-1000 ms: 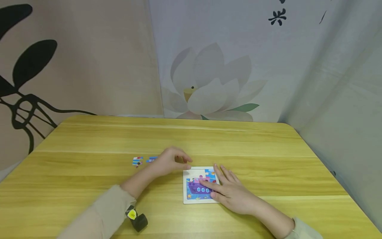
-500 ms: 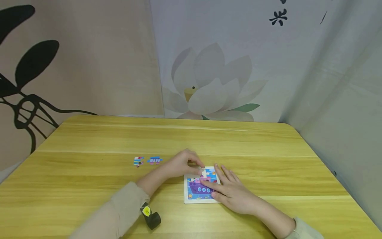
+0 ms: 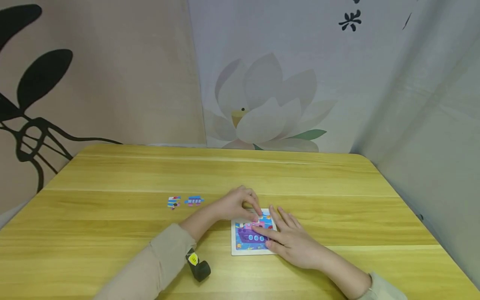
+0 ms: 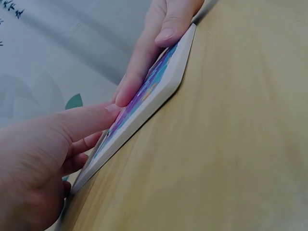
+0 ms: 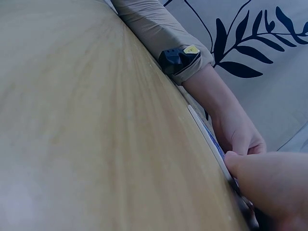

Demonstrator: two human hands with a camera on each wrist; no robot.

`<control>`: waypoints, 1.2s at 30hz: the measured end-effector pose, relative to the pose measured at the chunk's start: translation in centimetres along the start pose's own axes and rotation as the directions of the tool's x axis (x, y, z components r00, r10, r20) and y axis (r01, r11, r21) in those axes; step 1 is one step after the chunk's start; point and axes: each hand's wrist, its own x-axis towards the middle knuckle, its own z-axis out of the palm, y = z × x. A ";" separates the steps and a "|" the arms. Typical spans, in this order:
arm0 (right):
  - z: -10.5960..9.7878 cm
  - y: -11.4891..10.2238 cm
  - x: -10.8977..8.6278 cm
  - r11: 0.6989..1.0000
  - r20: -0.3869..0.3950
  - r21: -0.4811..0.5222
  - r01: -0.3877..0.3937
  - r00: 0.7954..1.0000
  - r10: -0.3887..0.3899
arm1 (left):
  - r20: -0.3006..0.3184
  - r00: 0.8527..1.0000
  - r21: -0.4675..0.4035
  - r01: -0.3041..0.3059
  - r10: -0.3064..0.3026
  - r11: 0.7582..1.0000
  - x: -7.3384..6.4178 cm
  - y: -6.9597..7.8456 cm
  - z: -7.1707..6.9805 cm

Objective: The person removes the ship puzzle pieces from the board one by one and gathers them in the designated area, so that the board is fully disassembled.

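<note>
A small jigsaw puzzle (image 3: 252,239) in a white frame lies on the table, with a purple ship picture. My left hand (image 3: 238,204) reaches over its top left part, thumb and index bent together at the upper area. In the left wrist view the left thumb (image 4: 91,120) meets the puzzle's face beside a right fingertip. Whether the left fingers pinch a puzzle piece is hidden. My right hand (image 3: 294,243) rests on the frame's right side with fingers spread, one finger lying across the ship. Two loose puzzle pieces (image 3: 174,202) lie on the table to the left.
The wooden table (image 3: 112,233) extends around the puzzle on all sides. A dark camera (image 3: 200,270) is strapped to the left sleeve cuff. Behind the table's far edge hangs a printed curtain (image 3: 262,83).
My left hand has moved rightward from beside the frame's top left corner onto the upper part of the puzzle. The blue loose piece is now fully uncovered. The right hand has stayed put.
</note>
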 end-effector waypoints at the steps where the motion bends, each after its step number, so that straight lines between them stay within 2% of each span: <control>1: 0.0 0.0 0.0 1.000 0.001 0.005 0.001 1.000 -0.001 | 0.009 1.000 -0.002 0.002 -0.002 1.000 0.0 0.0 0.0; 6: -0.1 -0.1 0.0 1.000 0.005 0.021 -0.002 1.000 0.002 | 0.037 0.999 0.009 0.002 -0.003 1.000 0.2 0.3 -0.2; 12: 0.0 0.0 0.1 1.000 0.003 0.017 0.001 1.000 -0.001 | 0.035 0.999 -0.005 0.001 -0.001 1.000 0.6 0.2 0.0; 17: 0.0 0.0 0.1 1.000 0.006 0.022 -0.001 1.000 0.000 | 0.040 0.999 -0.010 0.016 -0.016 1.000 0.8 0.2 0.1; 25: 0.1 0.1 0.0 1.000 -0.002 0.024 -0.007 1.000 0.007 | 0.055 0.996 0.009 0.075 -0.075 0.997 0.9 0.6 0.4; 29: 0.0 0.0 0.0 1.000 -0.008 0.024 -0.003 1.000 0.003 | 0.050 0.995 -0.012 0.088 -0.087 0.996 0.9 0.7 0.6; 36: 0.0 -0.1 0.0 1.000 -0.011 0.021 0.000 1.000 0.000 | 0.036 0.997 -0.061 0.065 -0.063 0.996 0.7 0.7 0.7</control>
